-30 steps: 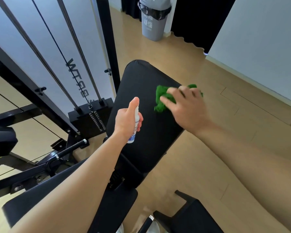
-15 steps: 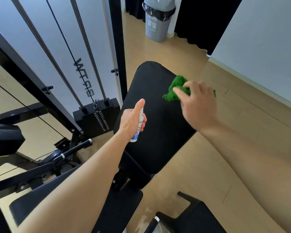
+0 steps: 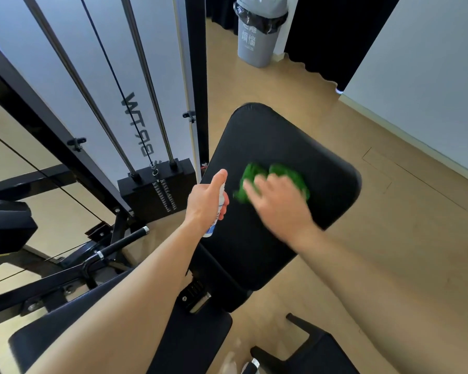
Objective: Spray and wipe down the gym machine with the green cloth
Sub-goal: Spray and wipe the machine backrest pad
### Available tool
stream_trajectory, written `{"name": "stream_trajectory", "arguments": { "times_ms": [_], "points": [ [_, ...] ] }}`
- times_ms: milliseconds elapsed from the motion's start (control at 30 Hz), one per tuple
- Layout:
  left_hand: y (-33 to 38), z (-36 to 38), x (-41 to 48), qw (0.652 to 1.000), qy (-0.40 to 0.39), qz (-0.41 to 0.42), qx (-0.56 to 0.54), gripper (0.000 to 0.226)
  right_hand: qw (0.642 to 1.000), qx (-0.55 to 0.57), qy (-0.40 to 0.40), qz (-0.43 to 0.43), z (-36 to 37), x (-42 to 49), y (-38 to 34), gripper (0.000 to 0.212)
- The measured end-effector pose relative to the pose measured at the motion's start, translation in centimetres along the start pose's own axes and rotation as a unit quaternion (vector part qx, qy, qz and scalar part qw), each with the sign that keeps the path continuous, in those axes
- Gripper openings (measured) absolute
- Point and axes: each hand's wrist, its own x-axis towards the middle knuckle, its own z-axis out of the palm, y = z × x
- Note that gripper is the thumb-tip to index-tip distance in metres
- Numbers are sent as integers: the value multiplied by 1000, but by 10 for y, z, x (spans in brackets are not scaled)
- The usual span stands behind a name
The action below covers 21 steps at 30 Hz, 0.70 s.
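Note:
A black padded bench pad (image 3: 276,139) of the gym machine fills the middle of the view. My right hand (image 3: 278,205) presses a crumpled green cloth (image 3: 254,176) flat against the pad's middle, fingers spread over it and blurred by motion. My left hand (image 3: 207,202) grips a small white spray bottle (image 3: 218,217) upright just off the pad's left edge, thumb up along the top. Most of the bottle is hidden by the hand.
The machine's black frame, guide rods and weight stack (image 3: 157,187) stand to the left. A grey bin (image 3: 260,31) sits far back on the wooden floor. A black handle bar (image 3: 119,244) and a lower seat pad (image 3: 189,344) lie near my left arm.
My right hand has swept the green cloth from the pad's upper right edge down and left to its middle. The left hand with the bottle stays in place.

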Motion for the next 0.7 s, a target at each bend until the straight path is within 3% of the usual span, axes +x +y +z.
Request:
{"name": "stream_trajectory", "arguments": {
  "times_ms": [100,167,300,367,400,500,600,667,700],
  "points": [
    [0,-8,8,1000,0,-6,-12,71,976,2,-141,-163,18,-76,-40,38],
    [4,-12,12,1000,5,-9,-17,71,968,-10,-156,-195,15,-72,-29,34],
    [4,-16,14,999,14,-10,-27,69,996,-86,17,2,-11,31,36,42],
    [1,-17,13,999,18,-10,-28,69,992,-93,36,81,-13,56,37,49],
    [-1,-18,13,999,19,-10,-31,70,992,-94,37,79,-5,54,26,50],
    [-4,-20,13,999,16,-6,-31,70,994,-67,-30,-79,23,13,-21,43],
    [0,-22,14,1000,12,4,-22,69,960,-26,-170,-221,25,-28,-36,45],
    [6,-21,14,1000,7,9,-20,70,948,-29,-204,-243,11,-30,-23,44],
    [8,-21,15,1000,2,10,-18,71,958,-33,-181,-219,3,-25,-12,41]
  ]
}}
